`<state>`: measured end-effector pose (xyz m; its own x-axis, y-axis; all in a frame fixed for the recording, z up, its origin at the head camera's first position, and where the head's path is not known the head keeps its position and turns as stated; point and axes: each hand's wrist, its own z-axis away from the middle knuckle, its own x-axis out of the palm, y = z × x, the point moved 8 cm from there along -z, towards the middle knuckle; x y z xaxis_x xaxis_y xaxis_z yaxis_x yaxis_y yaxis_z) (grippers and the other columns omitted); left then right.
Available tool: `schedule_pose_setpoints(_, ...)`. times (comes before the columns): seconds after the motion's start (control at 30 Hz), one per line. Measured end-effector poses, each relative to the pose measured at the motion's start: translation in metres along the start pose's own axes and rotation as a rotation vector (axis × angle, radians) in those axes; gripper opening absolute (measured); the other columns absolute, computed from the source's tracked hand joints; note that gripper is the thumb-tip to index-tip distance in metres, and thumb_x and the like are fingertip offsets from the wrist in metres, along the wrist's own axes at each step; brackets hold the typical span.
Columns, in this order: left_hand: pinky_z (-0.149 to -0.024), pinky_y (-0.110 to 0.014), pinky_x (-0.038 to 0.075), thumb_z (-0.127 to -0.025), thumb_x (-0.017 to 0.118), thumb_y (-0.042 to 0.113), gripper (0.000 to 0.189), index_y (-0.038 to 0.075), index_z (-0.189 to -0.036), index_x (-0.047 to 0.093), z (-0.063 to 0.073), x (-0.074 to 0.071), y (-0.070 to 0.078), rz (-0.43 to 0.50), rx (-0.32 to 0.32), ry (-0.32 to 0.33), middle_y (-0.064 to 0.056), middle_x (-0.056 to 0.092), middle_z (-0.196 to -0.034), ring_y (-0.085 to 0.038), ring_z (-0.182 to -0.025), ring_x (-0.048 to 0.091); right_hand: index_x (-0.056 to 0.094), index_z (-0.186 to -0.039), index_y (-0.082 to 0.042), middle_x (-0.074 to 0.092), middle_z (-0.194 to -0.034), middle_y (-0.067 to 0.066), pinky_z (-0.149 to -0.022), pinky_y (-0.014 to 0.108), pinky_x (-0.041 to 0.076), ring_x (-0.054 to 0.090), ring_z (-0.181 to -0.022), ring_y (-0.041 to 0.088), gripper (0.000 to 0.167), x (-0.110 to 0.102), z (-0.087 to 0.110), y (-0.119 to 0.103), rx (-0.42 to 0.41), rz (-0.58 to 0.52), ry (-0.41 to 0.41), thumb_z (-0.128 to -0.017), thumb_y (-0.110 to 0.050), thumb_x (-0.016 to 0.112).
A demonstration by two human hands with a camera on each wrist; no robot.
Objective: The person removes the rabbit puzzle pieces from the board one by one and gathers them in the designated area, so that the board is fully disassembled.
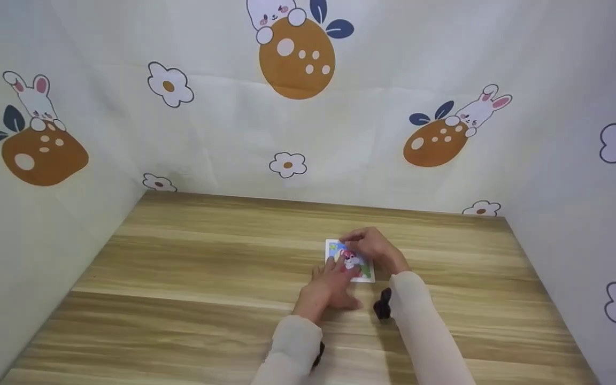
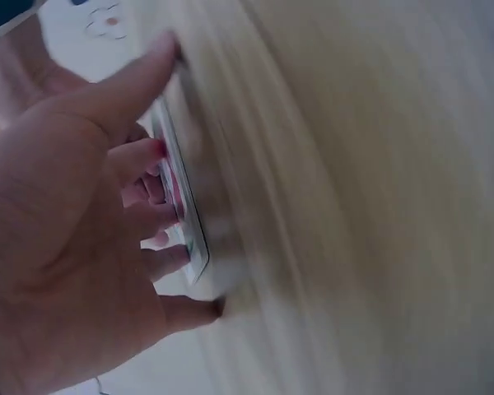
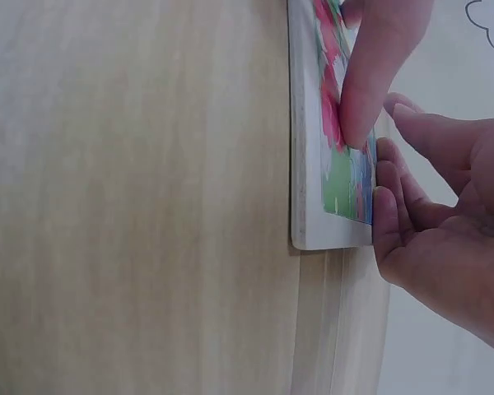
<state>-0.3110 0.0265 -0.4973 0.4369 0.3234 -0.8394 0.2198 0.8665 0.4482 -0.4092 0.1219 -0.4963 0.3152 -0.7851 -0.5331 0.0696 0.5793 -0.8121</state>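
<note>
On the wooden table lies a small puzzle board [image 1: 364,275] with a white frame and an inset cartoon rabbit picture. My left hand [image 1: 330,286] spreads its fingers over the near left part of the picture; in the left wrist view its fingertips [image 2: 178,216] touch the board's face, and its thumb reaches past the edge. My right hand [image 1: 375,246] is at the far right edge of the board. In the right wrist view its bent fingers [image 3: 389,218] hold the board's side. Both hands cover part of the picture.
Wood-grain table [image 1: 179,278] surrounds the board. Cloth walls [image 1: 222,128] printed with rabbits, oranges and flowers stand along the back and both sides. A dark object [image 1: 383,305] sits at the right cuff, and another dark part shows by the left cuff.
</note>
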Motion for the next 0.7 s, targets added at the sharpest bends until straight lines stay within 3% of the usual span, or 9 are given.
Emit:
schedule_pose_setpoints(0.23, -0.12, -0.071, 0.012, -0.083, 0.08, 0.04, 0.084, 0.021, -0.155, 0.039, -0.0026, 0.001, 0.0009, 0.058, -0.042, 0.056, -0.005, 0.022, -0.169, -0.038, -0.157, 0.011, 0.076, -0.113, -0.008, 0.07, -0.128, 0.013, -0.107, 0.045, 0.049, 0.062, -0.118, 0.025, 0.024, 0.0019, -0.0025, -0.0002, -0.042, 0.009, 0.012, -0.098, -0.007, 0.059)
schedule_pose_setpoints(0.43, -0.12, -0.073, 0.009, -0.087, 0.075, 0.041, 0.083, 0.019, -0.157, 0.035, -0.0055, 0.007, 0.0037, 0.127, -0.041, 0.054, -0.007, 0.016, -0.17, -0.039, -0.157, 0.005, 0.077, -0.111, -0.01, 0.072, -0.125, 0.01, -0.106, 0.044, 0.048, 0.062, -0.114, 0.023, 0.023, 0.0021, -0.0023, 0.0059, -0.006, -0.034, 0.005, -0.097, -0.005, 0.06)
schedule_pose_setpoints(0.7, -0.119, -0.073, 0.009, -0.091, 0.071, 0.039, 0.074, 0.018, -0.155, 0.04, -0.0065, 0.0036, -0.0011, 0.153, -0.03, 0.099, -0.007, 0.018, -0.169, -0.041, -0.156, 0.008, 0.078, -0.111, -0.014, 0.073, -0.121, 0.007, -0.106, 0.044, 0.05, 0.063, -0.108, 0.022, 0.021, 0.0029, -0.0054, 0.0063, 0.012, -0.056, -0.002, -0.097, -0.011, 0.062)
